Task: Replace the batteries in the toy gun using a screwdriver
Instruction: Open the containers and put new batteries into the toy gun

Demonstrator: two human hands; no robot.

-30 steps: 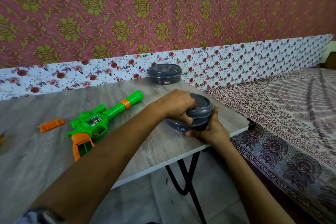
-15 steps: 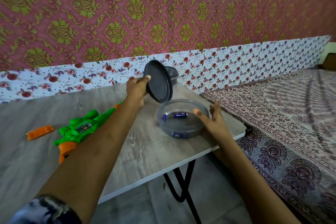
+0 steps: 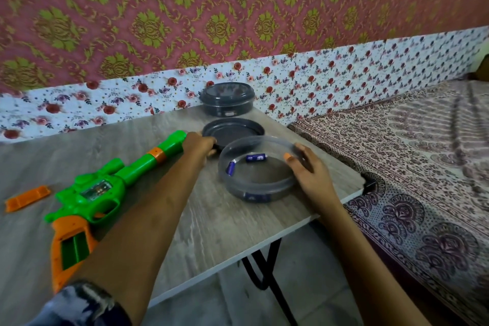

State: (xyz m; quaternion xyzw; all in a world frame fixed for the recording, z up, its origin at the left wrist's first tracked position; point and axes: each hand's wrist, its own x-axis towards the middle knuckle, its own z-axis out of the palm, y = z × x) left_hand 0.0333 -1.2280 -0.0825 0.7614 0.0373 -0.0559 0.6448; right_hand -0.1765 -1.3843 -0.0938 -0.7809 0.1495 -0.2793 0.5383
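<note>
Table [image 3: 211,219] of grey wood-grain laminate on black bent-metal legs [image 3: 264,267], far edge against the wall. Wall finish: maroon wallpaper with gold damask motifs [image 3: 238,8] above, white rose-print strip [image 3: 344,82] below. Bed with maroon-and-cream printed cover [image 3: 423,167] just beside the table on the right; grey tiled floor [image 3: 304,294] beneath.

Green-and-orange plastic toy gun [image 3: 90,193] lies flat on the table's left part, barrel pointing far-right. Flat orange plastic cover piece [image 3: 27,198] lies apart to its left.

Round clear plastic container [image 3: 258,188] near the right edge, lid off, two blue cylindrical batteries [image 3: 255,158] inside. Right hand [image 3: 307,167] grips its right rim, thumb over the rim. Left hand [image 3: 199,147] grips the near-left edge of the round dark-grey lid [image 3: 232,131], which lies inverted on the table just behind the container. Second dark round container [image 3: 227,99], lidded, stands by the wall.
</note>
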